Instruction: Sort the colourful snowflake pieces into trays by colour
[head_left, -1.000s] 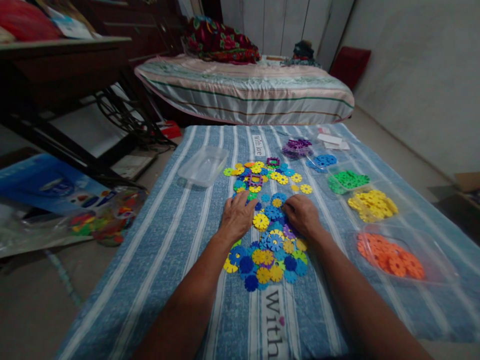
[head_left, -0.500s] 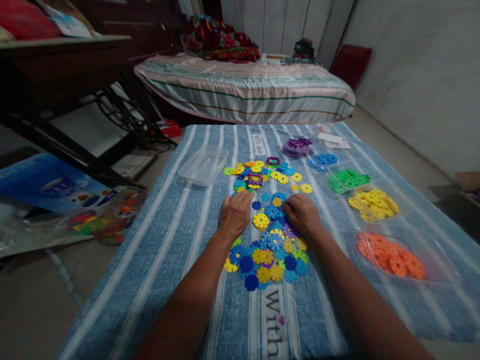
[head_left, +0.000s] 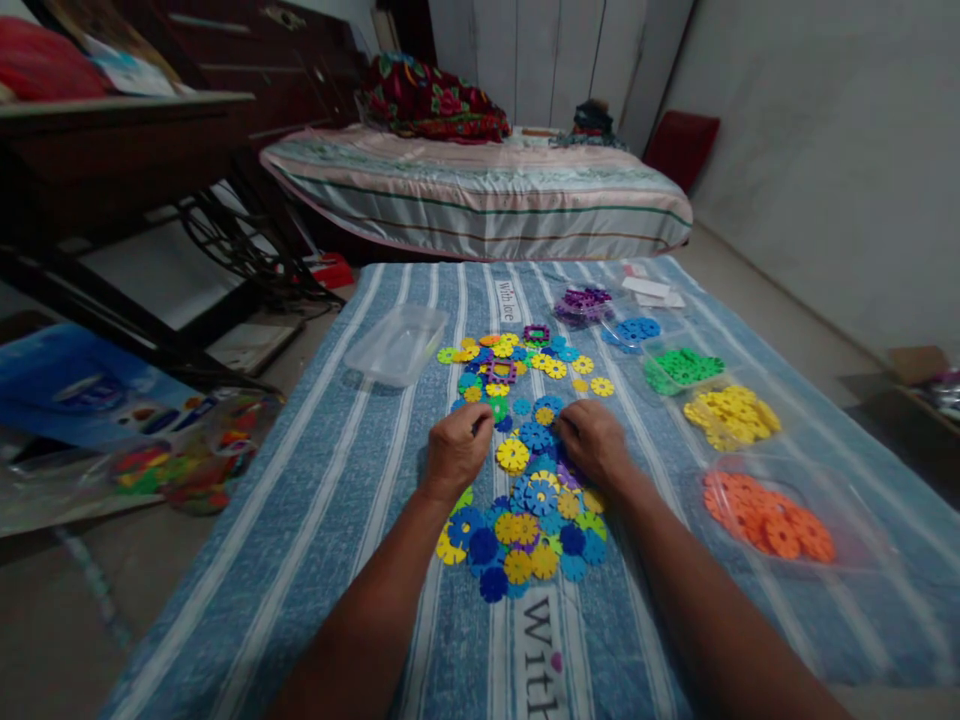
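Observation:
A heap of flat flower-shaped plastic pieces [head_left: 525, 525] in blue, yellow, green and purple lies on the blue striped cloth [head_left: 337, 500] between my wrists. My left hand [head_left: 456, 450] is at the heap's left edge, with its fingers curled into a loose fist; what they hold is hidden. My right hand [head_left: 596, 442] rests on the heap's right side, its fingers bent down onto the pieces. A yellow piece [head_left: 513, 456] lies between the two hands. A second scatter of mixed pieces [head_left: 517, 360] lies just beyond my fingers.
An empty clear tub [head_left: 396, 343] stands at the far left of the cloth. Along the right side are sorted heaps in clear tubs: purple [head_left: 581, 303], blue [head_left: 634, 330], green [head_left: 681, 366], yellow [head_left: 731, 415], orange [head_left: 765, 515]. A bed [head_left: 480, 195] lies beyond, and a dark table [head_left: 112, 150] stands at the left.
My left hand lay flat on the pieces; its fingers have now curled shut and drawn back a little. My right hand has barely moved. The view has tilted slightly.

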